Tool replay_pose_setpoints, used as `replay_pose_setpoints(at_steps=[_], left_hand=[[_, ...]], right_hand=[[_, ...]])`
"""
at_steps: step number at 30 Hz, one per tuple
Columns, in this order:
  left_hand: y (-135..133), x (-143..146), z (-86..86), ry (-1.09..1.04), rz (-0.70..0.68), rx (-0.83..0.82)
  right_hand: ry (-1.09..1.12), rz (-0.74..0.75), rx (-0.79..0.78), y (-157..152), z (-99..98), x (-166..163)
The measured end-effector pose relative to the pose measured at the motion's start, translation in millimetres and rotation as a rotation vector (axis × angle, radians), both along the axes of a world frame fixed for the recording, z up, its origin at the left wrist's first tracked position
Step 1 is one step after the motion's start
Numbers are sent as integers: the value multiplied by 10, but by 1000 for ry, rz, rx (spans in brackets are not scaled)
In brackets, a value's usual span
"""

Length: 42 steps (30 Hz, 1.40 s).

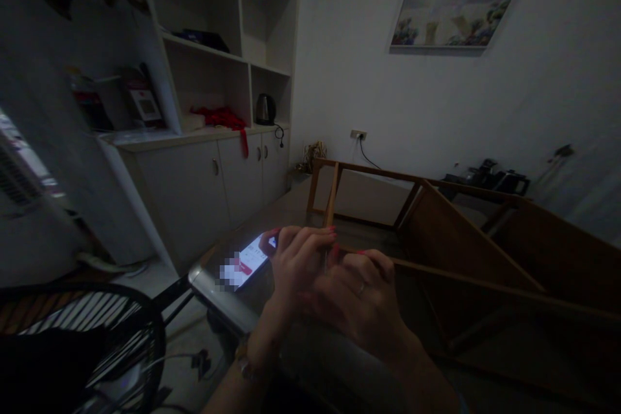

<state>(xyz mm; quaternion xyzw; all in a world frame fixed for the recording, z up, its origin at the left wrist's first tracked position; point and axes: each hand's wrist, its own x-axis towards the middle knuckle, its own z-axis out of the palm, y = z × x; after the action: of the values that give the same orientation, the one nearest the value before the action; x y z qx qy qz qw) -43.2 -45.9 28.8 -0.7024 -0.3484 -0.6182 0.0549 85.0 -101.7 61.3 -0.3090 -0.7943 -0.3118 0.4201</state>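
A lit phone (245,263) lies on a glass table (228,305) in a dim room, its screen glowing white and red. My left hand (295,265) is just right of the phone, fingers curled, thumb touching the phone's upper edge. My right hand (361,297) lies against the left one, fingers bent together, a ring on one finger. Between the two hands a thin small thing seems pinched; I cannot make it out. Both hands have red nails.
A wooden frame of bars and panels (436,233) lies on its side past the hands. White cabinets and shelves (204,181) with a kettle (265,109) and red cloth (223,118) stand at left. A black wire fan guard (87,330) is at lower left.
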Motion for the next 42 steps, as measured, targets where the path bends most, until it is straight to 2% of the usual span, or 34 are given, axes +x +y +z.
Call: replay_pose_setpoints(at_steps=[8, 16, 26, 32, 36, 42], left_hand=[[-58, -27, 45, 18, -55, -117], [-41, -10, 37, 9, -20, -27], [-43, 10, 47, -4, -6, -2], [-23, -5, 34, 4, -11, -1], [-32, -24, 39, 29, -4, -24], [-44, -21, 40, 22, -29, -51]], right_hand=[[40, 44, 10, 0, -22, 4], [-16, 96, -47, 15, 31, 68], [-84, 131, -61, -23, 178, 163], [-85, 157, -181, 30, 112, 129], [-72, 126, -134, 32, 72, 96], [-155, 65, -57, -13, 127, 112]])
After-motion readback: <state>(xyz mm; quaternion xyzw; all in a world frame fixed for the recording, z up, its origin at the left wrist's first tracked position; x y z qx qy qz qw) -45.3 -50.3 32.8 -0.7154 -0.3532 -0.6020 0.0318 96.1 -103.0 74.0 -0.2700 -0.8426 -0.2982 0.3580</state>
